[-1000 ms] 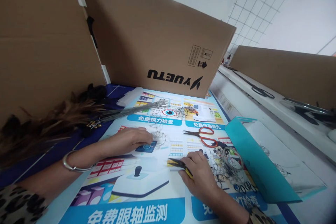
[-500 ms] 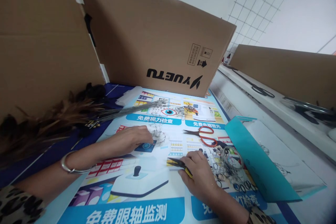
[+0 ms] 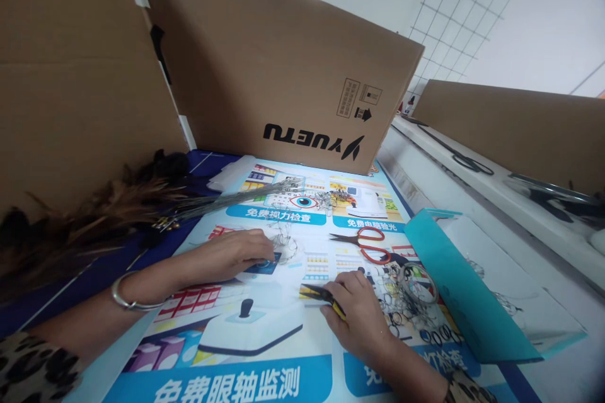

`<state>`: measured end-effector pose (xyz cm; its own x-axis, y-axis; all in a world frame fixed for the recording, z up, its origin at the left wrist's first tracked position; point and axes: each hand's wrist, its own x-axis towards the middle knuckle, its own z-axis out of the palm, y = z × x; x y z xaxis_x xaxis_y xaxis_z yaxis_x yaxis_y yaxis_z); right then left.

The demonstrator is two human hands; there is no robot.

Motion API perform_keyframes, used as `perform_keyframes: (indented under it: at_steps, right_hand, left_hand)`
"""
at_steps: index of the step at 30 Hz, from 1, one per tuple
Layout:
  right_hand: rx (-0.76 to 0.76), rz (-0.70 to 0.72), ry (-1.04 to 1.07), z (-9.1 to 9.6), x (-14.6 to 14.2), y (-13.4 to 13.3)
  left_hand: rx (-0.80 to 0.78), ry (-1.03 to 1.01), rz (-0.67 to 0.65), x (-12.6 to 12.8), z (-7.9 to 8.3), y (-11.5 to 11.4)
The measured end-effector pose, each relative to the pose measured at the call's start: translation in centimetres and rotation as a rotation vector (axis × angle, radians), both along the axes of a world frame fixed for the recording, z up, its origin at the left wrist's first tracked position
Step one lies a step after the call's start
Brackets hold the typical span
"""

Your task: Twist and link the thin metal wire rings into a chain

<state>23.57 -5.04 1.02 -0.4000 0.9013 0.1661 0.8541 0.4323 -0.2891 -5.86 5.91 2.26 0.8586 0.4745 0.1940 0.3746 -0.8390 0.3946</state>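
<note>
My right hand is wrapped round a pair of pliers with black jaws and yellow-covered handles. Its jaws point left and are slightly apart. My left hand rests low over the printed sheet, fingers bent downward at the left edge of a loose tangle of thin wire. Its fingertips are turned away, so what they pinch, if anything, is hidden. Beyond the pliers lies a pair of scissors with red-orange handles. Right of my right hand is a pile of wire loops and dark rings.
A teal open box stands at the right with wire bits inside. A bundle of thin metal rods lies at the back left near brown feathers. A large cardboard panel rises behind. A white ledge runs along the right.
My left hand has shifted very slightly, staying by the wire tangle. My right hand and the pliers have hardly moved.
</note>
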Motion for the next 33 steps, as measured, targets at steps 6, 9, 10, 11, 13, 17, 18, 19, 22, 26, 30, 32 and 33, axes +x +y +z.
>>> perform_keyframes:
  at_steps: [6,9,10,11,13,17,18,19,22,26,30,32,33]
  right_hand:
    - [-0.001,-0.004,0.001,0.0,0.0,0.0]
    - [0.003,-0.008,0.007,0.0,0.0,-0.1]
    - [0.003,-0.010,0.009,-0.1,0.0,-0.1]
    - [0.005,-0.013,0.012,-0.1,0.0,-0.1]
    - [0.009,-0.019,0.021,-0.2,0.0,-0.2]
    - [0.022,-0.035,0.038,-0.5,0.0,-0.2]
    - [0.027,-0.040,0.041,-0.5,0.0,-0.3]
    - [0.034,-0.044,0.044,-0.5,0.0,-0.3]
    - [0.058,-0.043,0.045,-0.6,0.1,-0.4]
    - [0.079,-0.037,0.025,-0.7,0.2,-0.4]
    - [0.091,-0.039,-0.010,-0.7,0.2,-0.4]
    - [0.099,-0.038,-0.030,-0.7,0.2,-0.5]
    - [0.102,-0.037,-0.040,-0.6,0.2,-0.6]
  left_hand:
    - [0.018,-0.003,0.016,-0.2,-0.6,0.2]
    - [0.018,0.014,0.020,-0.3,-0.6,0.2]
    - [0.021,0.023,0.029,-0.3,-0.5,0.1]
    - [0.027,0.033,0.048,-0.4,-0.5,0.1]
    - [0.055,0.035,0.106,-0.6,-0.7,0.2]
    - [0.142,-0.058,0.237,-1.2,-1.4,0.5]
    - [0.160,-0.092,0.256,-1.2,-1.6,0.6]
    - [0.180,-0.134,0.271,-1.3,-1.7,0.7]
    - [0.217,-0.244,0.292,-1.0,-1.8,0.9]
    - [0.230,-0.309,0.269,-0.1,-0.5,0.4]
    - [0.216,-0.300,0.172,1.3,2.5,-1.4]
    - [0.154,-0.211,0.092,2.3,4.4,-3.1]
    - [0.110,-0.134,0.063,2.9,5.3,-4.2]
